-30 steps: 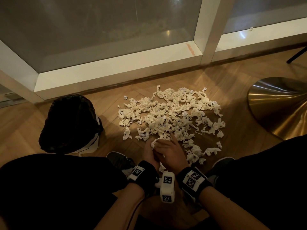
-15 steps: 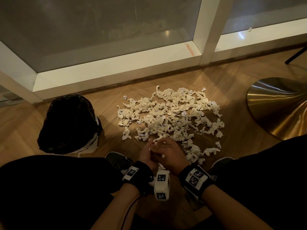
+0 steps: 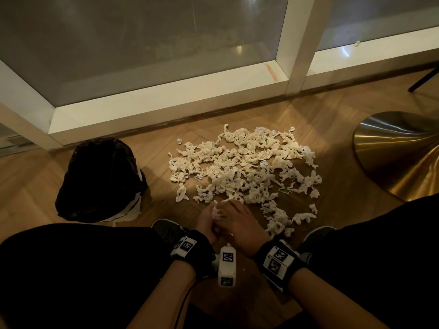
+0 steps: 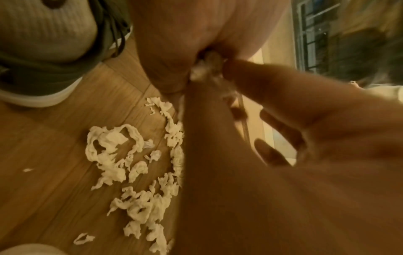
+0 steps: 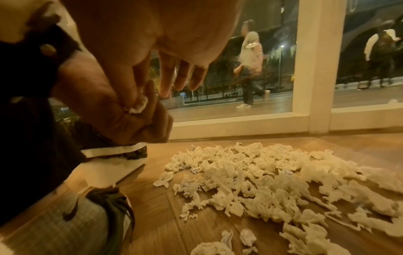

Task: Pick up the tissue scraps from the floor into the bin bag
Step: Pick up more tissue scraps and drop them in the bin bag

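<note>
A wide pile of white tissue scraps (image 3: 244, 169) lies on the wooden floor, also low in the right wrist view (image 5: 261, 181). The black bin bag (image 3: 99, 179) stands to its left. My hands meet at the pile's near edge. My left hand (image 3: 206, 222) is curled round a small tissue wad (image 3: 216, 213), seen between its thumb and fist (image 5: 137, 105). My right hand (image 3: 237, 222) lies against the left; its fingers (image 5: 181, 74) hang fairly straight and one touches the wad. From the left wrist the wad (image 4: 207, 69) shows wedged between both hands.
A white window frame (image 3: 166, 103) runs along the far side of the floor. A brass-coloured round base (image 3: 399, 157) stands at the right. My shoes (image 3: 166, 231) and black-trousered knees flank the hands. Loose scraps (image 3: 280, 222) lie near my right foot.
Both hands have drawn back slightly from the pile's edge and closed together. The tissue wad has gone further into the left hand, with the right hand lying over it.
</note>
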`<state>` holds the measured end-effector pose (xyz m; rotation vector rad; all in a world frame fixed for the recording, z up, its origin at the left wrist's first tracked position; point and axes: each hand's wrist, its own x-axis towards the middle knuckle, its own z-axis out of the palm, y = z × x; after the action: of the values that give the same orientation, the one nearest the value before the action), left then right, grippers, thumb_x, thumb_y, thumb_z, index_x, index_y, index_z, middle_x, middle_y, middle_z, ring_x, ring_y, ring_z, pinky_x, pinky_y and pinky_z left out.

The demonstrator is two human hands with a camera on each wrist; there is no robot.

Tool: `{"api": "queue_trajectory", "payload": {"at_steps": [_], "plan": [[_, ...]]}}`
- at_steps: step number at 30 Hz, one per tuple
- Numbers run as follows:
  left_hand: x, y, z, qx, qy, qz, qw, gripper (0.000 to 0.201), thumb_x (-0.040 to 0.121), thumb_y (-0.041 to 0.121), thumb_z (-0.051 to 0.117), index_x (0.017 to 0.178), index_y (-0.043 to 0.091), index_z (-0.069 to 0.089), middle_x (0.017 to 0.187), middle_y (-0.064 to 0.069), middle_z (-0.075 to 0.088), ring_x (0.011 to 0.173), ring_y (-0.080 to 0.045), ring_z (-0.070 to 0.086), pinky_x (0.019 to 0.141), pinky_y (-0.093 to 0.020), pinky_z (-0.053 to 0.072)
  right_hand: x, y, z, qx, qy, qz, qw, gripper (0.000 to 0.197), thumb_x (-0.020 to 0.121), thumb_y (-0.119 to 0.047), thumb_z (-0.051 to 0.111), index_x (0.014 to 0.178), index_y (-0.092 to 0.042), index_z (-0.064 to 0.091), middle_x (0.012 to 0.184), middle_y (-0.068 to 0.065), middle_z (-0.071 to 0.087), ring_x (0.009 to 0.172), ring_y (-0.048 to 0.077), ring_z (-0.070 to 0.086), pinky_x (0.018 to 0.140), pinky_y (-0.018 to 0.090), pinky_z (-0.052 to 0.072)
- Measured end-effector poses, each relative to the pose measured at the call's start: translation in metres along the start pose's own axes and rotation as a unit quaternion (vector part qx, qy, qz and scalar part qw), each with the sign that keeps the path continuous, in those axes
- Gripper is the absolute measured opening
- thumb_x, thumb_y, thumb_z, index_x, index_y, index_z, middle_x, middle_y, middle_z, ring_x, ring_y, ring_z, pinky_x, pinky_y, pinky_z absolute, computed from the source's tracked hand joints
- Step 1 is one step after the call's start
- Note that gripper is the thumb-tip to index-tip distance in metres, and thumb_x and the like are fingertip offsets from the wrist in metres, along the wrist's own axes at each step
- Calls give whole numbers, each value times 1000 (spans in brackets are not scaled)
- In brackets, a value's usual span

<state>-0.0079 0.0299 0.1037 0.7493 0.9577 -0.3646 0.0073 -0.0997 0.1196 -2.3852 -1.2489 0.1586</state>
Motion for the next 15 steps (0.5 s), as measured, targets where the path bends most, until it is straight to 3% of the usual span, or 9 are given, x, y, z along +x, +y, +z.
{"api": "queue_trajectory", "payload": {"at_steps": [2,4,7,10,12,15], "plan": [[-2,-3,2,-6,-13,-4,1000,35,101,38,33,84,16,54,52,2,65,56,-13,61,61,-29,46,1,4,0,7,8,6,1000,27,85,-33,53,104,-25,70,126,3,56,123,25,37,98,41,39],[-4,-7,4,-3,-22,-4,1000,33,101,31,33,82,14,53,51,0,63,47,-12,61,52,-24,48,2,7,1,44,16,20,999,24,82,-35,55,96,-24,72,113,-1,60,114,20,39,92,39,39],[-8,-12,12,-15,-33,2,999,31,95,30,41,87,7,60,67,-9,62,61,-18,63,55,-26,49,2,11,0,105,56,61,991,12,75,-27,69,85,-21,72,92,-4,59,96,12,41,79,33,40],[-3,-21,19,-26,3,35,999,36,97,36,43,93,7,64,79,-10,63,73,-19,61,67,-29,47,3,17,1,131,100,92,982,9,70,-15,74,79,-18,73,83,-5,59,85,-1,28,73,27,33],[-2,-25,21,-11,39,62,997,32,96,34,49,90,7,65,78,-11,64,74,-19,59,67,-31,47,3,15,0,126,103,88,983,7,71,-13,73,78,-16,73,80,-5,60,84,2,31,72,28,36],[0,-31,17,58,80,101,990,29,96,31,50,83,9,64,83,-17,63,77,-24,60,68,-35,46,1,10,2,85,69,54,993,14,75,-20,61,79,-16,74,84,-3,64,89,16,47,73,35,45]]}}
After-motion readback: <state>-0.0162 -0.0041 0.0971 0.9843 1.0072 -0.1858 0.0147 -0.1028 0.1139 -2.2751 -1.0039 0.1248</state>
